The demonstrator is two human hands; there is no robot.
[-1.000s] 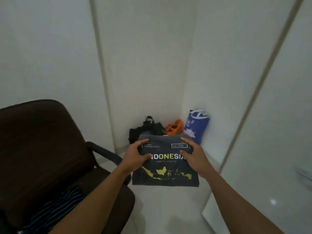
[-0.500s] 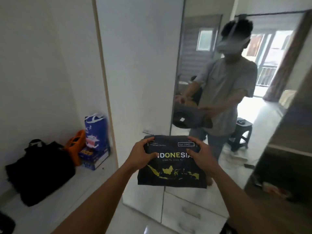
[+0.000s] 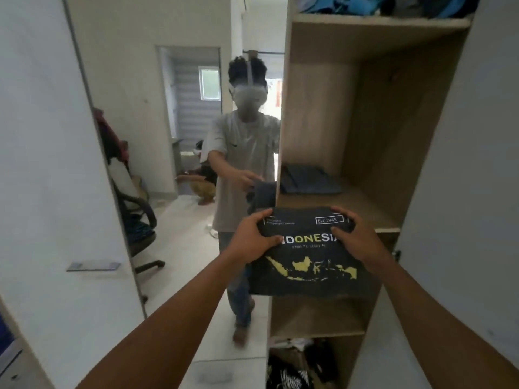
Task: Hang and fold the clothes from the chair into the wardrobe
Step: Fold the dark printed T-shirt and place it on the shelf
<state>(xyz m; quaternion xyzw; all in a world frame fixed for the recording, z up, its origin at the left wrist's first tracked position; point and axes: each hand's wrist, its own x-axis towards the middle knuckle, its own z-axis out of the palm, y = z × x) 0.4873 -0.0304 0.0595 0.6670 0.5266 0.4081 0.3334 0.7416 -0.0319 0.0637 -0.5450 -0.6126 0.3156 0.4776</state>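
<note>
Open wardrobe (image 3: pixel 365 122), bare wooden shelf (image 3: pixel 362 211) just beyond the fingertips, one folded dark garment (image 3: pixel 306 179) at its back. Left hand (image 3: pixel 252 237) and right hand (image 3: pixel 356 237) clamp the folded Indonesia t-shirt (image 3: pixel 306 265) by its two upper corners, thumbs on top, probably so the fold holds while it slides onto that shelf.

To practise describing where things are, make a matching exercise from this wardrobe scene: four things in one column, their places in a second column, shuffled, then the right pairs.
Things:
1. folded Indonesia T-shirt
2. folded dark grey garment
3. blue clothes
4. office chair

Places:
A. top shelf of the wardrobe
B. reflected in the mirror door
C. held in the left hand and right hand
D. lying at the back of the middle shelf

Pairs: 1-C, 2-D, 3-A, 4-B
</note>
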